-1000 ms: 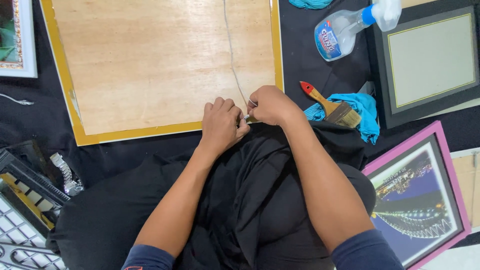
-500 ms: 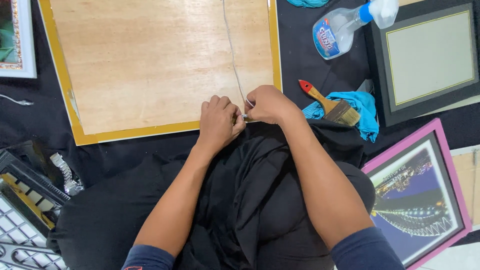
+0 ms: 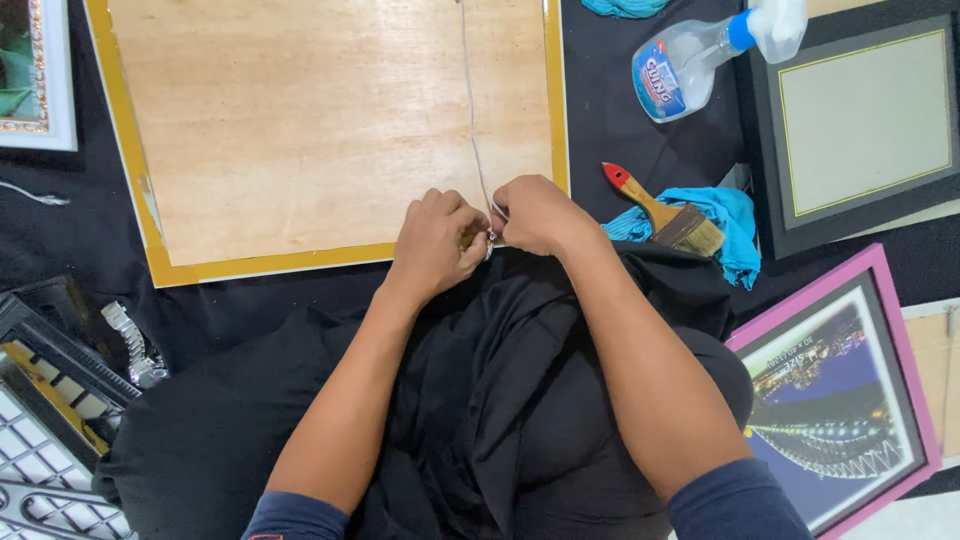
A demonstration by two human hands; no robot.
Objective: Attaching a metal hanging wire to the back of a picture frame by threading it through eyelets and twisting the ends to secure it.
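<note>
Lying face down on the black-draped counter (image 3: 610, 120), the large picture frame (image 3: 330, 130) shows a plywood back with a yellow border. Judged stiff, flat, fairly light for its size; best lifted by two opposite edges, not the thin backing.

A thin cord (image 3: 470, 110) runs down the backing to the near edge. Judged limp, light, slippery; it needs a fingertip pinch close to its fastening.

Both forearms reach forward from the lap, wrists meeting at the frame's near edge. Left hand (image 3: 432, 245) curled in a narrow grip, fingers tucked under; contents hidden. Right hand (image 3: 540, 215) pinches the cord end, knuckles up, touching the left.

Nearby, right: paintbrush (image 3: 665, 210) on blue cloth (image 3: 735, 225), spray bottle (image 3: 690, 55).
</note>
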